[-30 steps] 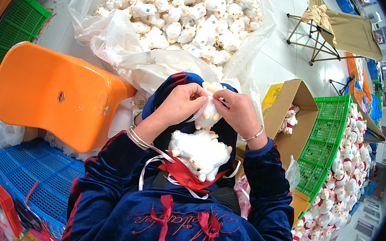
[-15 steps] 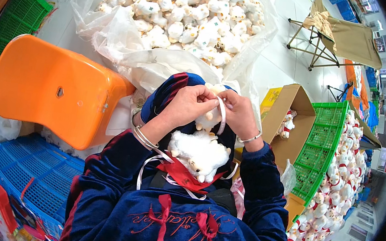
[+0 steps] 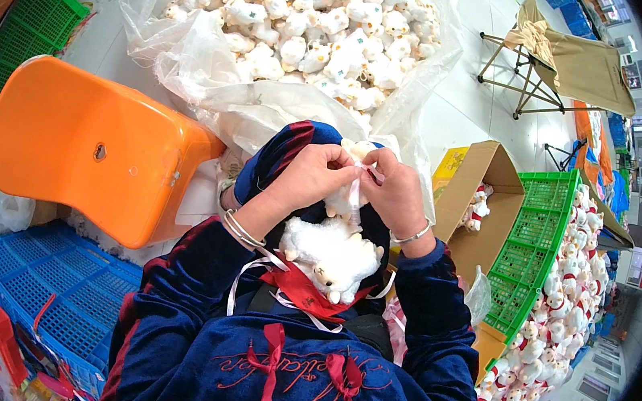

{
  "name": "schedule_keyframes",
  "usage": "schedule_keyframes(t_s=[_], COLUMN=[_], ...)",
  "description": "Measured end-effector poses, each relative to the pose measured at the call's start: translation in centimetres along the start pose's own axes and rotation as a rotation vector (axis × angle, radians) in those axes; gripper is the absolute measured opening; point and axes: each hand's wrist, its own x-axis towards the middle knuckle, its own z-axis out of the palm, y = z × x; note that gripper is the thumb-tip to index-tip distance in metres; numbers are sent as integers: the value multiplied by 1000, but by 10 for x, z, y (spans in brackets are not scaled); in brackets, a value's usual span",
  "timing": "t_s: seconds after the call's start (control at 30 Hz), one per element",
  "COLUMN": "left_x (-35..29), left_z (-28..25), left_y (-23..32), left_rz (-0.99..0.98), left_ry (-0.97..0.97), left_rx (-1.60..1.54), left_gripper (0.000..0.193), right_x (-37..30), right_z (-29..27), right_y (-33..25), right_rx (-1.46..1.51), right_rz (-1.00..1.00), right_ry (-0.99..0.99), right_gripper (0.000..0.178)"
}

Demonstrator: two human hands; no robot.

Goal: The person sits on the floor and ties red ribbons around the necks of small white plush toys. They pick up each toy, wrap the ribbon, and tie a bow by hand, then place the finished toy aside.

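Observation:
Between my knees stands a small white plush toy [image 3: 339, 204], partly covered by my hands. A narrow white ribbon [image 3: 355, 191] runs over its front. My left hand [image 3: 312, 173] pinches the ribbon between thumb and forefinger at the toy's neck. Close beside it, my right hand [image 3: 395, 194] also pinches the ribbon, its fingertips nearly touching the left ones. A second white plush toy [image 3: 330, 254] lies in my lap on a red cloth [image 3: 301, 291], with loose white ribbons around it.
A big clear plastic bag [image 3: 185, 61] full of white plush toys lies ahead. An orange stool [image 3: 93, 146] stands at left above a blue crate [image 3: 60, 272]. At right are a cardboard box [image 3: 503, 172], a green crate [image 3: 531, 236] and many toys with red scarves.
The ribbon's loop at the right has gone, and the ribbon now hangs down the toy's front. My right hand has shifted slightly left, closer to my left fingertips.

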Motion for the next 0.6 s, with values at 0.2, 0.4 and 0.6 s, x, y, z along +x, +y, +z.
schedule_keyframes(t_s=[0.2, 0.4, 0.6], left_x=[-5, 2, 1], left_z=[-3, -1, 3], left_y=[3, -11, 1], left_rz=[-19, 19, -12], left_ry=[-38, -26, 1], left_rx=[-31, -45, 5], left_gripper=[16, 20, 19], right_x=[4, 0, 8], right_z=[-8, 3, -13], right_y=[-5, 5, 8], right_rx=[46, 143, 352], right_rz=[-38, 54, 168], right_ry=[-63, -5, -161], right_gripper=[15, 17, 22])
